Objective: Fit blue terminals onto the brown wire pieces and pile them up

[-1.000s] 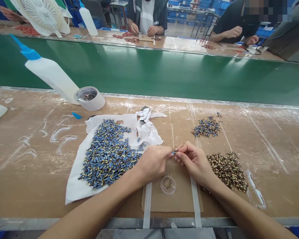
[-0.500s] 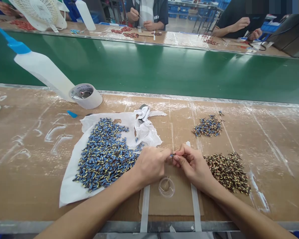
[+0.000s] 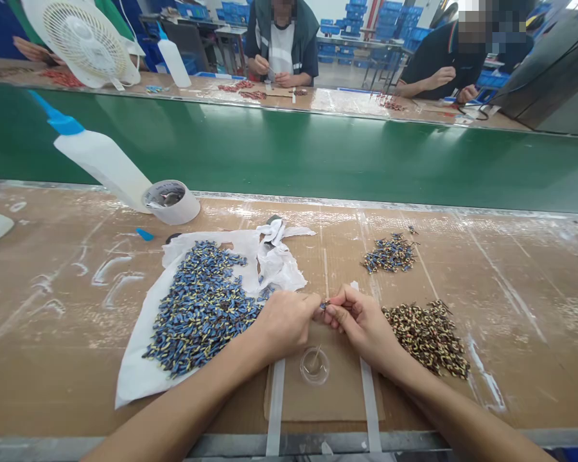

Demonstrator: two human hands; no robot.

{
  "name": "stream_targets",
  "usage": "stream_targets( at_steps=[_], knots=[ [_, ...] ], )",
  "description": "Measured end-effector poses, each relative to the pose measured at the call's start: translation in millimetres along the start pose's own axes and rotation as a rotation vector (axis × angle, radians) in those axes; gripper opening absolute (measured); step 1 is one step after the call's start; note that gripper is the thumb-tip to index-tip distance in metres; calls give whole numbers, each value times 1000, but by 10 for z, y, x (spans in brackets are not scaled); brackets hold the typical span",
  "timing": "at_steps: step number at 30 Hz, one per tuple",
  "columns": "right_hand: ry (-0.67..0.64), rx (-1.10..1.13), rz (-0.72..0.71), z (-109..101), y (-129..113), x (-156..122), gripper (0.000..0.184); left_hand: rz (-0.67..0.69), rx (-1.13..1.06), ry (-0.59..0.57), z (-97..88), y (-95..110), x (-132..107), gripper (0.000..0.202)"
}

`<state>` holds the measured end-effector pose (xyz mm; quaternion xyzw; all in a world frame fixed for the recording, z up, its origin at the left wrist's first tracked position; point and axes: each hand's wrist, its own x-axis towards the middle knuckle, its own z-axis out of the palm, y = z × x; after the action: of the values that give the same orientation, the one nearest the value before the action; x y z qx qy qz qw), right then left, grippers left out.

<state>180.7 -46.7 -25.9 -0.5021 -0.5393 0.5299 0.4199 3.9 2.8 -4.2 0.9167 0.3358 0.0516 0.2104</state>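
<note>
My left hand [image 3: 285, 321] and my right hand [image 3: 365, 324] meet above a cardboard pad [image 3: 327, 404], fingertips pinched together. Between them is a tiny blue-and-dark piece [image 3: 324, 305], mostly covered by the fingers. Just below stands a small clear cup [image 3: 315, 375] with a thin stick in it. Left of my left hand, a heap of small blue, yellow and dark pieces [image 3: 200, 314] lies on a white sheet [image 3: 133, 378]. Beside my right wrist is a heap of dark and cream pieces [image 3: 428, 337]; a smaller blue-and-dark pile [image 3: 390, 253] lies behind it.
A white bottle with a blue nozzle [image 3: 103, 163] leans on a tape roll [image 3: 176, 208]. Crumpled white paper [image 3: 279, 263] and a blue cap [image 3: 145, 234] lie on the table. Past a green belt [image 3: 318, 160], co-workers sit near a fan [image 3: 77, 38].
The view has tilted up a little and shifted, so more of the far side shows. Both hands remain pinched together over the pad, with the small piece between them.
</note>
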Motion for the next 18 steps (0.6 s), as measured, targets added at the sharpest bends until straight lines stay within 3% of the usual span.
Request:
stream_targets(
  at_steps=[7, 10, 12, 15, 18],
  knots=[
    [-15, 69, 56, -58, -162, -1, 24, -22, -273, 25, -197, 20, -66, 19],
    [92, -87, 9, -242, -186, 43, 22, -89, -325, 109, -398, -20, -129, 20],
    [244, -269, -27, -436, -174, 104, 21, -217, -259, 198, -545, -139, -188, 20],
    [458, -440, -39, -738, -123, 202, 21, -425, 35, 300, -703, -440, -294, 19],
    [583, -449, -51, -909, -73, 249, 29, -595, 267, 257, -740, -732, -389, 21]
  ],
)
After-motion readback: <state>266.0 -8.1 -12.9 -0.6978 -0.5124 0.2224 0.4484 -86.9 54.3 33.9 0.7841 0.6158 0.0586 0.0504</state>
